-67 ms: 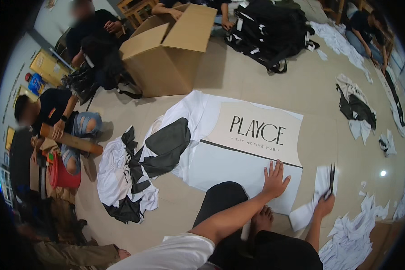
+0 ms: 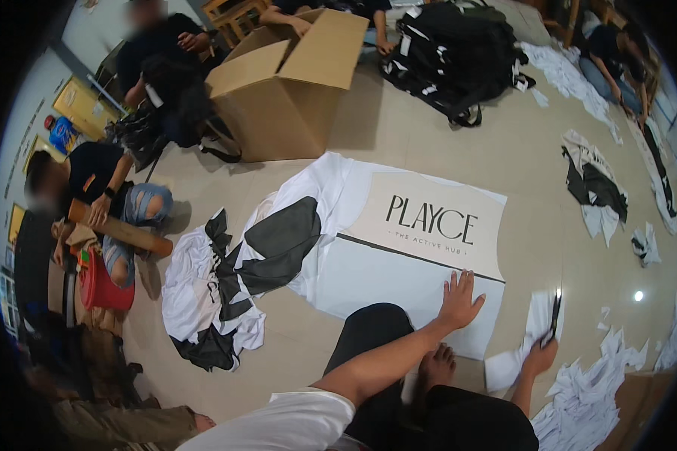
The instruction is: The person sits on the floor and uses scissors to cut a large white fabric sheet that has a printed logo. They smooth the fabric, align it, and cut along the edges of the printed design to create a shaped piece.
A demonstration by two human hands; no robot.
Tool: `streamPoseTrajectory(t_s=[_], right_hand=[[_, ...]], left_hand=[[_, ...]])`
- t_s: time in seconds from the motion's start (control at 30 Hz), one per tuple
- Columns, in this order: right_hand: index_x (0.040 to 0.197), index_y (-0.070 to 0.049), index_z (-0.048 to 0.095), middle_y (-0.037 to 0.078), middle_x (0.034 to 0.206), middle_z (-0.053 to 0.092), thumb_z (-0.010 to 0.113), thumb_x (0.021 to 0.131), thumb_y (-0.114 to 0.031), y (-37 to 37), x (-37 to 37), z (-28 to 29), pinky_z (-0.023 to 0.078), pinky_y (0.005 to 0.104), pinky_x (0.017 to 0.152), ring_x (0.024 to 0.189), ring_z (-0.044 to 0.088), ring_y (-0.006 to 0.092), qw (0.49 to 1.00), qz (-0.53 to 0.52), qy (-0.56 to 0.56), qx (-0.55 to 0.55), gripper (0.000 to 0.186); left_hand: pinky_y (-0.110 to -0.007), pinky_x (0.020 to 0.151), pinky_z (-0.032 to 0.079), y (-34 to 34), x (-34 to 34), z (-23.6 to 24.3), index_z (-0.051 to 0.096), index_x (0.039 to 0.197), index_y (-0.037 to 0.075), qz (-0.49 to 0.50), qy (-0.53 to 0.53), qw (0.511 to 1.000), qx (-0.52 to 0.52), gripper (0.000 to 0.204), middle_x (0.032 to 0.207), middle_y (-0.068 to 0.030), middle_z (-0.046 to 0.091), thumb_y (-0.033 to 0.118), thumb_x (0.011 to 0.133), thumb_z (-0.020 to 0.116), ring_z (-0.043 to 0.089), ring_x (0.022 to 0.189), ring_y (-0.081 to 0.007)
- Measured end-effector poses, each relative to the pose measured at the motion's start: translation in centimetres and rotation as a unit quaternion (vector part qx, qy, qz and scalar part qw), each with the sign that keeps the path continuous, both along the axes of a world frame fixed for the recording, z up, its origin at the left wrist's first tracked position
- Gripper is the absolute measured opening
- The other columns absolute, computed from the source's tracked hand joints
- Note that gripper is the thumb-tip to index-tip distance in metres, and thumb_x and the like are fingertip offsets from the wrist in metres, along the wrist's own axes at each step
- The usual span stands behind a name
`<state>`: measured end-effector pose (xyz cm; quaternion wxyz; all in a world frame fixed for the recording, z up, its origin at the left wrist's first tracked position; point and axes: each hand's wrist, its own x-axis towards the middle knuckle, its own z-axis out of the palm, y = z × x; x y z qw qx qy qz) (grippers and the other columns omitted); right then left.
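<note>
My left hand point(image 2: 459, 302) lies flat, fingers spread, on the lower white part of a fabric panel point(image 2: 399, 274) spread on the floor. A dark stripe divides this part from the cream upper part point(image 2: 429, 197), which carries dark printed lettering. Off the panel's right edge, my right hand point(image 2: 538, 357) is closed round dark scissors point(image 2: 555, 316), blades pointing away from me. A white fabric strip point(image 2: 506, 366) lies beside and behind that hand; whether the fingers also grip it is unclear. White fabric with dark grey pieces point(image 2: 282, 248) joins or overlaps the panel's left side.
Crumpled white and dark cloth point(image 2: 192, 301) lies at left, white scraps point(image 2: 590, 395) at lower right. A large cardboard box point(image 2: 289, 113) and black bags point(image 2: 455, 60) stand beyond the panel. Several people sit around; one at left point(image 2: 94, 180) holds a brown tube point(image 2: 128, 231).
My right hand, the scissors and the white strip have shifted slightly toward me. My left hand stays flat on the panel.
</note>
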<state>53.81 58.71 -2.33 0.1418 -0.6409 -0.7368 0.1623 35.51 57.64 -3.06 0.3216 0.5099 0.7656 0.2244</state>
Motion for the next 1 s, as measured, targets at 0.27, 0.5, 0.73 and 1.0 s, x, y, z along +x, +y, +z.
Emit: streamPoseTrajectory(t_s=[0.27, 0.5, 0.73, 1.0], right_hand=[[0.153, -0.008, 0.053, 0.026, 0.164, 0.050, 0.038, 0.115, -0.037, -16.0, -5.3, -3.5, 0.035, 0.0650, 0.123, 0.156, 0.040, 0.0507, 0.956, 0.177, -0.109, -0.209, 0.050], [0.150, -0.003, 0.053, 0.029, 0.167, 0.047, 0.034, 0.116, -0.028, -16.1, -5.1, -4.1, 0.039, 0.0684, 0.119, 0.151, 0.044, 0.0563, 0.964, 0.194, -0.135, -0.124, 0.046], [0.141, -0.003, 0.063, 0.024, 0.156, 0.060, 0.040, 0.115, -0.028, -17.8, -6.2, -3.9, 0.045, 0.0609, 0.115, 0.147, 0.053, 0.0482, 0.978, 0.158, -0.135, -0.005, 0.043], [0.140, -0.004, 0.064, 0.022, 0.151, 0.063, 0.048, 0.109, -0.022, -18.0, -5.9, -5.0, 0.048, 0.0593, 0.112, 0.143, 0.057, 0.0453, 0.976, 0.144, -0.158, 0.047, 0.039]], left_hand=[[-0.047, 0.118, 0.049, -6.5, -5.8, 6.4, 0.044, 0.164, -0.002, 0.075, -0.163, 0.977, 0.114, 0.071, 0.147, -0.0315, 0.066, 0.038, 0.109, 0.064, 0.063, 0.140, -0.0460], [-0.047, 0.112, 0.054, -10.4, -5.8, 9.9, 0.054, 0.157, 0.002, 0.047, -0.213, 0.969, 0.118, 0.060, 0.141, -0.0278, 0.071, 0.036, 0.108, 0.066, 0.068, 0.133, -0.0438], [-0.051, 0.114, 0.053, -11.0, -5.2, 7.8, 0.056, 0.157, 0.006, -0.097, -0.045, 0.993, 0.055, 0.060, 0.142, -0.0247, 0.070, 0.039, 0.107, 0.062, 0.067, 0.132, -0.0432], [-0.053, 0.111, 0.054, -10.6, -5.0, 8.8, 0.056, 0.155, 0.008, -0.192, -0.013, 0.979, -0.073, 0.061, 0.142, -0.0236, 0.071, 0.045, 0.107, 0.061, 0.067, 0.133, -0.0423]])
